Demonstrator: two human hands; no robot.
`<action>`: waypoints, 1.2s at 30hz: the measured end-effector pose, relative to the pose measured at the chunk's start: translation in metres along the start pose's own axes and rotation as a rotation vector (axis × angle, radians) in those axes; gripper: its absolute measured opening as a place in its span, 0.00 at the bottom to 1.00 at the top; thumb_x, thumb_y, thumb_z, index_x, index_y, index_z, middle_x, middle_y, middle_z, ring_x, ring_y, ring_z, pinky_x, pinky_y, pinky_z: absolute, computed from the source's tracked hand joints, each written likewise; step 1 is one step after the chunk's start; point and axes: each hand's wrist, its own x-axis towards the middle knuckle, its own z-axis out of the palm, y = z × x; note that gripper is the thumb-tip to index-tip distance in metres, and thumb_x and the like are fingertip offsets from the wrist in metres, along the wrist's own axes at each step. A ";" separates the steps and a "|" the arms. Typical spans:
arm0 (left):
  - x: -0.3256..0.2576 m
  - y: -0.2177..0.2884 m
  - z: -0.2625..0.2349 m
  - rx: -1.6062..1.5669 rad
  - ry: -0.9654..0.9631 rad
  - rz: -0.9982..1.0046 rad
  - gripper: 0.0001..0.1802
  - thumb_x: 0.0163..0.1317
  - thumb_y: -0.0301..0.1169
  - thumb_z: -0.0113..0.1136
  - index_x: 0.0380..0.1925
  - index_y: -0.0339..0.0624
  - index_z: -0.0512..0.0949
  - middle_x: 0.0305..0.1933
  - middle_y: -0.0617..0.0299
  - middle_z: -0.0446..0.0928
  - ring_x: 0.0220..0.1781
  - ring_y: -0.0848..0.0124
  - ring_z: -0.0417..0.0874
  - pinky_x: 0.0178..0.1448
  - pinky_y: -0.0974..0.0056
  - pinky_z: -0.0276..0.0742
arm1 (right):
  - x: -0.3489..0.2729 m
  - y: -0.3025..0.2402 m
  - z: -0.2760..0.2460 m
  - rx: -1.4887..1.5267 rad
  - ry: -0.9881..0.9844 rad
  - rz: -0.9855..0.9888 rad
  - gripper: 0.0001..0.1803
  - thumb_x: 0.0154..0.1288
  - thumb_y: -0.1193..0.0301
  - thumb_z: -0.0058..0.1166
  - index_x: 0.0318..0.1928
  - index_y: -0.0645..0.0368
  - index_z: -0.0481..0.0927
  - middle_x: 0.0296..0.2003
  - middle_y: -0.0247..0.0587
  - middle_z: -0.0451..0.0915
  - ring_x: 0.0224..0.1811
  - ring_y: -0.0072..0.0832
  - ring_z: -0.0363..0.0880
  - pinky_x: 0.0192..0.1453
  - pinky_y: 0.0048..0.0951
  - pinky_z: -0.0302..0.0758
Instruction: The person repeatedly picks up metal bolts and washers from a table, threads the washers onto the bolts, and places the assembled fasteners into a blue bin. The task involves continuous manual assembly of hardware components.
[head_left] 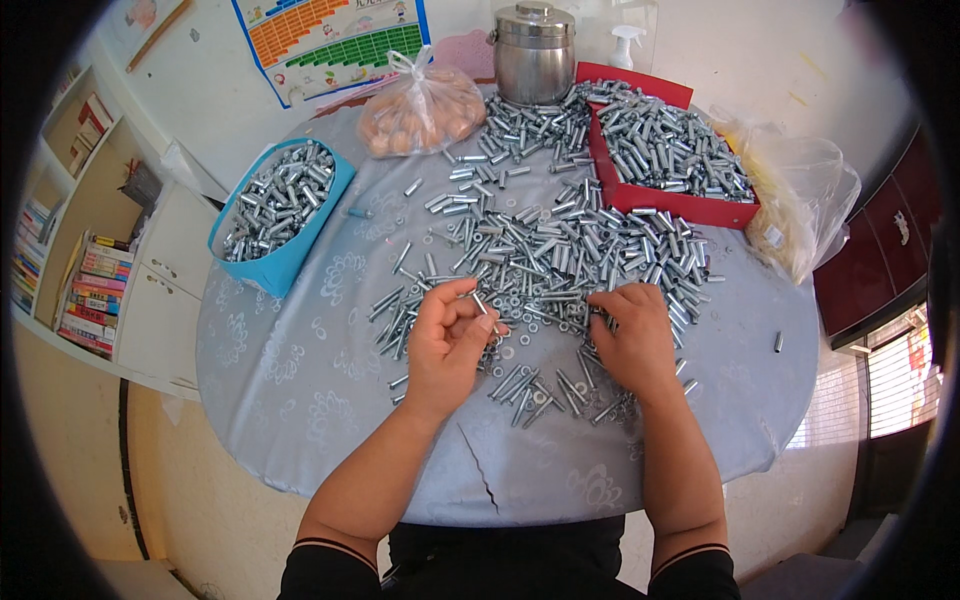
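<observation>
My left hand (447, 340) is raised a little above the table and holds a small metal bolt (482, 303) between thumb and fingers. My right hand (632, 335) lies palm down on a wide heap of silver bolts and washers (545, 250), its fingertips pinching among the pieces; what it grips is hidden. The heap covers the middle of a round table with a grey patterned cloth (300, 380).
A blue bin (285, 205) full of metal parts stands at the left, a red tray (665, 150) of the same parts at the back right. A tied bag of round items (420, 105), a steel pot (533, 52), a spray bottle (623, 45) and clear plastic bags (800, 200) ring the table. Bookshelves (85, 250) stand at the left.
</observation>
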 end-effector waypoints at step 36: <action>0.004 0.006 -0.001 -0.084 0.119 -0.072 0.08 0.65 0.18 0.56 0.44 0.33 0.77 0.39 0.56 0.81 0.40 0.68 0.86 0.44 0.65 0.85 | -0.008 -0.026 0.004 0.471 -0.129 0.142 0.10 0.56 0.74 0.63 0.39 0.60 0.83 0.29 0.40 0.83 0.28 0.34 0.81 0.35 0.32 0.77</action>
